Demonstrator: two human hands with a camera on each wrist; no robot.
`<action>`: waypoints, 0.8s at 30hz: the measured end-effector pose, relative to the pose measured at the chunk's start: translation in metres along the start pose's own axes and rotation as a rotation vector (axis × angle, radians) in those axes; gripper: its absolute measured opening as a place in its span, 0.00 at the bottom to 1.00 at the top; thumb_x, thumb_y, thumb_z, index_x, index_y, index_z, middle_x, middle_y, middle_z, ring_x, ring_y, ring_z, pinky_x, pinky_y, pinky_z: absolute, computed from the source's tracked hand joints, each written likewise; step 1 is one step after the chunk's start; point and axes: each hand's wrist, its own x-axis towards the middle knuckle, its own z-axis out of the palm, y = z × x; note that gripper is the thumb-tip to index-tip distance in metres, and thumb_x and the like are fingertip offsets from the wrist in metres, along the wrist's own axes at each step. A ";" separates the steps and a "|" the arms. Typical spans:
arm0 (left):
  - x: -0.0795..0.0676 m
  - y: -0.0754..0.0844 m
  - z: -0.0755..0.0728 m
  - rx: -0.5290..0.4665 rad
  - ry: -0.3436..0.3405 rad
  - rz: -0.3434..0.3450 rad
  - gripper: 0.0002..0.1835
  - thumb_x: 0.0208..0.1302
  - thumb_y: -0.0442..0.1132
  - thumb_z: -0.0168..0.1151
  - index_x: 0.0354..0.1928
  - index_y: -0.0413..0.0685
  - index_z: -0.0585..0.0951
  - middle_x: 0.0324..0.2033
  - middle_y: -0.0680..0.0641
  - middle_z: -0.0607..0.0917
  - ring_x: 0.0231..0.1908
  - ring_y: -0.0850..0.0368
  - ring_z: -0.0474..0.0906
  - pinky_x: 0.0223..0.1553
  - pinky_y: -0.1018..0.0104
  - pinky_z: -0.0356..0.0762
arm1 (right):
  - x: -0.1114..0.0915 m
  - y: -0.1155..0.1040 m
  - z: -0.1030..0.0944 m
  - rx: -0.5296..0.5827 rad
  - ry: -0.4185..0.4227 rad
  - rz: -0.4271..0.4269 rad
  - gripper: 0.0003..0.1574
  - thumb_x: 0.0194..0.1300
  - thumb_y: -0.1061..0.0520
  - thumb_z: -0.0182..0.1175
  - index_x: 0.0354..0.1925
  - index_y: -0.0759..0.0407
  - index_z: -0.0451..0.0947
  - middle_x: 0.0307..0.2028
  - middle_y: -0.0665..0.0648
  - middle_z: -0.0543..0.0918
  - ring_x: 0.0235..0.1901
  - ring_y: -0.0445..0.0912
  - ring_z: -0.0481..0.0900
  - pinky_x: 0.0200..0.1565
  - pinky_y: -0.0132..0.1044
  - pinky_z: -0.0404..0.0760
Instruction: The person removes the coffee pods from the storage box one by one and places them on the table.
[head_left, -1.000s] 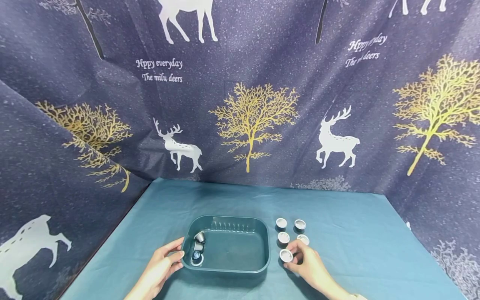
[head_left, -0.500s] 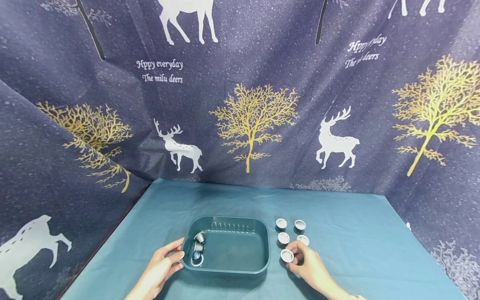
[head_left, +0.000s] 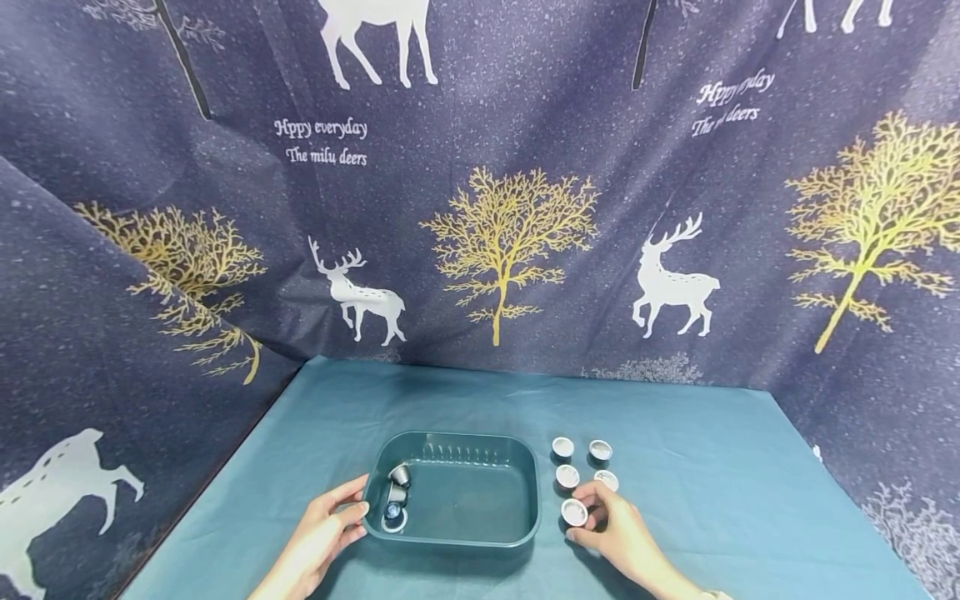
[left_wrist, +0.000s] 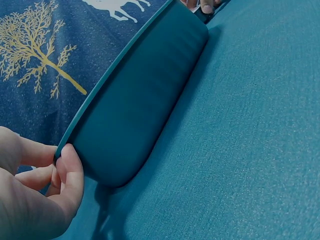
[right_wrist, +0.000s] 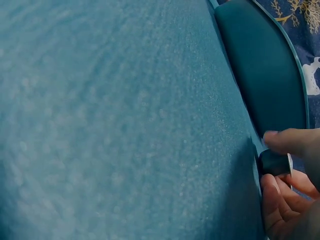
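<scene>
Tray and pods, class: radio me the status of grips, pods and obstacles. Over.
Left grip pinching tray by left rim. Right grip round front pod, right of tray. Nothing visible between that pod and tray.

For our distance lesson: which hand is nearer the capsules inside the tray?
Left. The left hand grips the tray's rim beside the capsules; the right hand is outside the opposite side, around another capsule.

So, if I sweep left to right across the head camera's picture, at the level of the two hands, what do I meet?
The person's left hand → the dark teal tray it grips by the edge → a silver-topped coffee capsule → the right hand that holds that capsule.
</scene>
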 end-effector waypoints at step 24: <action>-0.001 0.002 0.001 -0.010 0.006 0.001 0.28 0.67 0.29 0.55 0.69 0.32 0.67 0.49 0.43 0.73 0.34 0.61 0.73 0.34 0.70 0.80 | 0.002 -0.010 -0.013 -0.005 0.076 0.054 0.32 0.45 0.55 0.79 0.48 0.53 0.78 0.40 0.53 0.84 0.32 0.37 0.80 0.35 0.30 0.78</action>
